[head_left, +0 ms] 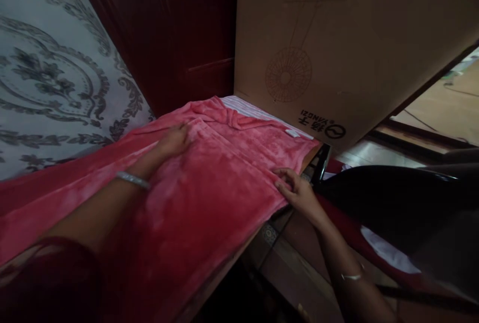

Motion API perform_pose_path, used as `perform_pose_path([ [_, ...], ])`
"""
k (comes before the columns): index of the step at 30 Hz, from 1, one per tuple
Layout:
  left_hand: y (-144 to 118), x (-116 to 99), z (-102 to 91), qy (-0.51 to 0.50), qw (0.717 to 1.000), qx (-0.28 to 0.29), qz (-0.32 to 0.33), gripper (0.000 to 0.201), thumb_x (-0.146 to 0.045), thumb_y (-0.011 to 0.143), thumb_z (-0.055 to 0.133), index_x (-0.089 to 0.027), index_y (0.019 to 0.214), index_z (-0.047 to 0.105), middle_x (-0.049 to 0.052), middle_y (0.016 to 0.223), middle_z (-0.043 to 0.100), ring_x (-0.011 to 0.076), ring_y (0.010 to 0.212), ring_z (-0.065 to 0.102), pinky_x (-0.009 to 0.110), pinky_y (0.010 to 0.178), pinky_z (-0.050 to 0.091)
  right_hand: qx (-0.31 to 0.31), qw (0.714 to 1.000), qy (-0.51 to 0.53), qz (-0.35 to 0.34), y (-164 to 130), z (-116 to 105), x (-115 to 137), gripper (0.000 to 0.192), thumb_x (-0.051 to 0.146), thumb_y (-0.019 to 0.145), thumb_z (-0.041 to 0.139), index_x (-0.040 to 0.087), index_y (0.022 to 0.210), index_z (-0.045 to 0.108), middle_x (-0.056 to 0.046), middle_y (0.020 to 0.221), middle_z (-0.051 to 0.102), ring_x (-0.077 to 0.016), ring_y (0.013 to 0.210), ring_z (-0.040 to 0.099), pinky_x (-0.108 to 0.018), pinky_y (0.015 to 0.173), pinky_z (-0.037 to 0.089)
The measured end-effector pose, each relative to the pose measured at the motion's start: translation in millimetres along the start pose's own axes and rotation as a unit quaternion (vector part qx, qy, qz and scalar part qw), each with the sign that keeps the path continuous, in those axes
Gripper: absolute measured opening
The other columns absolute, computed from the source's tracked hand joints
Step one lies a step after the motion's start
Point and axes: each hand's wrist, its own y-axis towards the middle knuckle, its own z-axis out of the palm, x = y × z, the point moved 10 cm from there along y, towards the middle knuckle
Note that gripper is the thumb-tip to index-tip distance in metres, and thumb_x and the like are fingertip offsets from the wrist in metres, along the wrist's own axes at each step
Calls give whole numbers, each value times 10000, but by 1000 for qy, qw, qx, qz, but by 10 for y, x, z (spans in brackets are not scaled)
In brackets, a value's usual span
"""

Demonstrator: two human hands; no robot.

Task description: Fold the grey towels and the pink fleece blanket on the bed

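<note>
A pinkish-red plush fleece cloth [220, 178] lies spread over a long surface, with a straight folded edge running across it. At the left end of that edge, my left hand [175, 140] is closed on the fleece, a silvery bracelet on its wrist. My right hand [297, 192] pinches the fleece at the edge's right end, thumb and fingers curled about it. Beyond the fold, more of the fleece is bunched in loose wrinkles. Under its far side shows a striped white cloth [249, 108].
A large cardboard box [359, 38] with a fan drawing stands behind the fleece. Dark red panelling [179, 18] and patterned wallpaper [48, 73] border the left. At right is a glossy black curved object [396, 188], above a tiled floor [299, 258].
</note>
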Motion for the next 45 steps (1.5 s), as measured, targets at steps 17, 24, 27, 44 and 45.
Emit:
perform_pose_path([
  [17,-2884,-1154,-52,38,975,82,203,462,-371,957,504,-244,1400,531,118,1426,556,278,1320,502,482,1109,416,18,996,78,45,157,62,-200,385,500,705,671,173,909,650,14,678,568,-146,635,489,-269,604,393],
  [24,-3537,-1277,-69,136,959,15,248,309,-197,923,526,-228,1203,654,155,1418,549,323,1221,553,484,965,493,28,992,90,82,227,39,-176,372,487,640,731,181,826,628,4,689,595,-139,636,509,-260,601,407],
  [27,-3602,-1187,-74,156,963,-19,219,288,-215,936,523,-203,1188,662,179,1372,584,325,1178,587,475,941,506,38,991,94,91,267,-1,-96,400,509,635,746,174,825,636,14,636,579,-132,592,500,-252,562,406],
  [44,-3685,-1083,-220,158,971,-100,151,216,-271,915,578,-206,1076,705,174,1399,577,334,1254,556,489,975,490,47,989,101,94,489,-174,369,312,466,694,721,189,818,650,-11,682,577,-119,548,442,-249,478,386],
  [45,-3676,-1061,-238,164,971,-100,143,218,-284,900,597,-206,1075,703,178,1397,576,343,1249,556,503,973,489,50,990,97,92,496,-178,388,316,465,693,717,186,825,649,-10,681,570,-114,541,432,-245,467,380],
])
